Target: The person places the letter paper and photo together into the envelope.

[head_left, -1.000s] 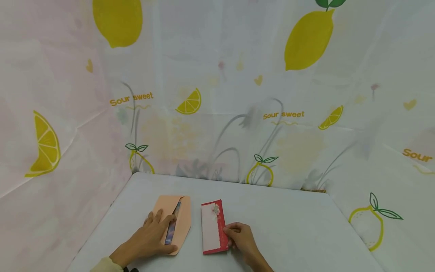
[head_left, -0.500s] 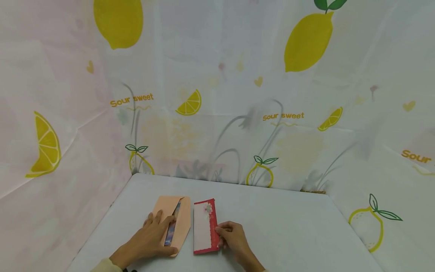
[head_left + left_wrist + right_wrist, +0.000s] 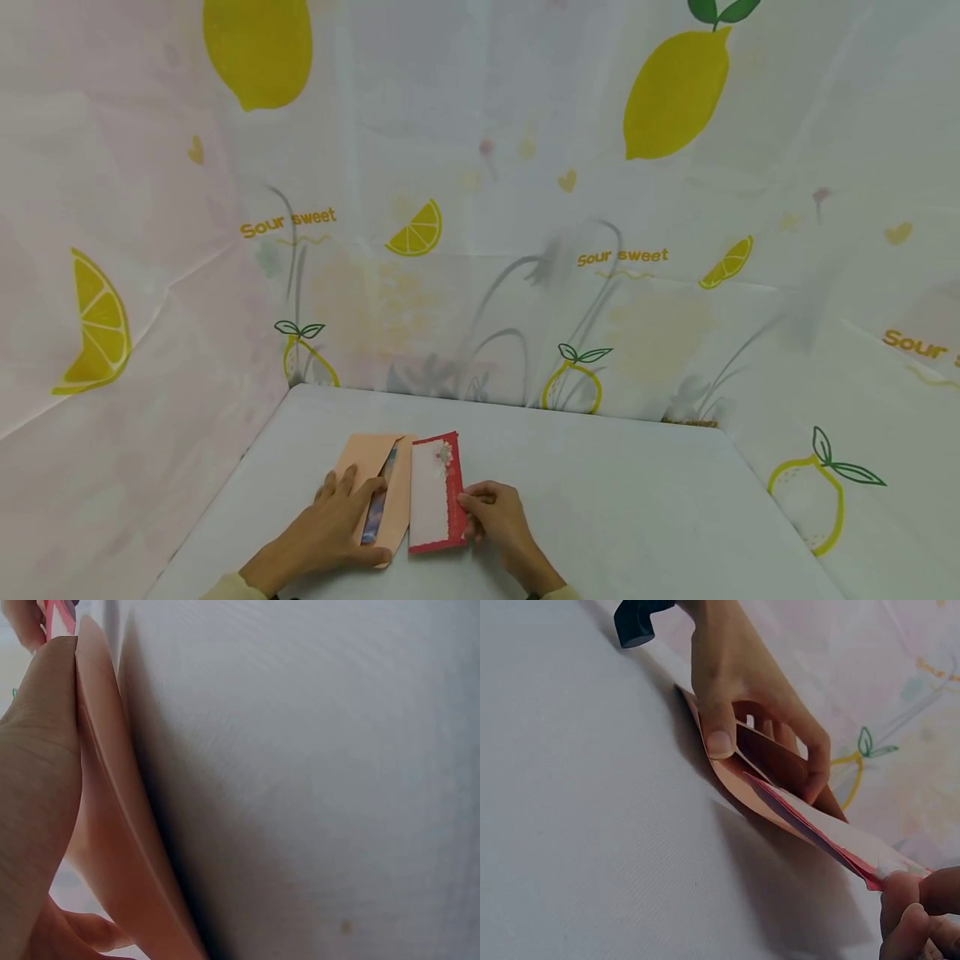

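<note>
A peach envelope (image 3: 367, 451) lies on the white table with a gap along its opening, where a blue-purple patterned surface (image 3: 374, 515) shows. My left hand (image 3: 330, 523) rests spread over it, thumb on the near end and index finger at the flap's edge. In the right wrist view the left thumb (image 3: 720, 739) presses the envelope's edge. My right hand (image 3: 498, 518) pinches the red edge of a red and white card (image 3: 432, 500) with a flower decoration. Tilted slightly, the card has its left edge over the envelope's right side in the head view.
The white tabletop (image 3: 622, 500) extends to the right of the hands. Behind and beside it hang pale sheets printed with lemons (image 3: 675, 96) and lettering. A dark band (image 3: 637, 622) sits at the left wrist.
My right hand has moved the card leftward, from apart on the table to against the envelope's right side. The left hand has stayed on the envelope.
</note>
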`<state>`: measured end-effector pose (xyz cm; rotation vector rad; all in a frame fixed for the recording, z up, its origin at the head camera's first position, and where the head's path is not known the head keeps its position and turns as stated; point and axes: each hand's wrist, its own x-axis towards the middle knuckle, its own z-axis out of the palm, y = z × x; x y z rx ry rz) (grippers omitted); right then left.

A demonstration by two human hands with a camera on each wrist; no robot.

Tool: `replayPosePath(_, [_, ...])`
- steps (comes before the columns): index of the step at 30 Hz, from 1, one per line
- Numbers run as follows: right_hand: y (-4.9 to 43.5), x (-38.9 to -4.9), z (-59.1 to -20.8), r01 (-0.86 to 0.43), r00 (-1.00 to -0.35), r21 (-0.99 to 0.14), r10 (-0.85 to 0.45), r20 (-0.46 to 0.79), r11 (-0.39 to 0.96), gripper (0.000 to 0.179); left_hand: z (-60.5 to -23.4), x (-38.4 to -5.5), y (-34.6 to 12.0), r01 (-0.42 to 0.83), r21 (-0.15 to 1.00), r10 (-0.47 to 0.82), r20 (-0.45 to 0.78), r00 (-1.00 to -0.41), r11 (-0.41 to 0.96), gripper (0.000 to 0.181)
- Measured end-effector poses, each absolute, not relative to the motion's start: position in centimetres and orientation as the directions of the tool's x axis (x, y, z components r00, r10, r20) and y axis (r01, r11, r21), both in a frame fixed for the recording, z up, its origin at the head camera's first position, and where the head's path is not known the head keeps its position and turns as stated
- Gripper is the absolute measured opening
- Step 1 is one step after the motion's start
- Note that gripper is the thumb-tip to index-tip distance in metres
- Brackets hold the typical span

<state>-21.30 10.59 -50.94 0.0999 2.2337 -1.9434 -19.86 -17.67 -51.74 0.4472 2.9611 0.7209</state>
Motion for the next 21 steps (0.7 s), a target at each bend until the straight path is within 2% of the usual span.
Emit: replayPosePath(21, [7.8, -21.1, -51.5, 0.141, -0.981, -0.988, -0.128, -0.148, 0.06, 0.02, -51.8, -19.7, -17.7, 0.287, 0.464, 0.297, 0.053, -0.953, 0.838, 0.106])
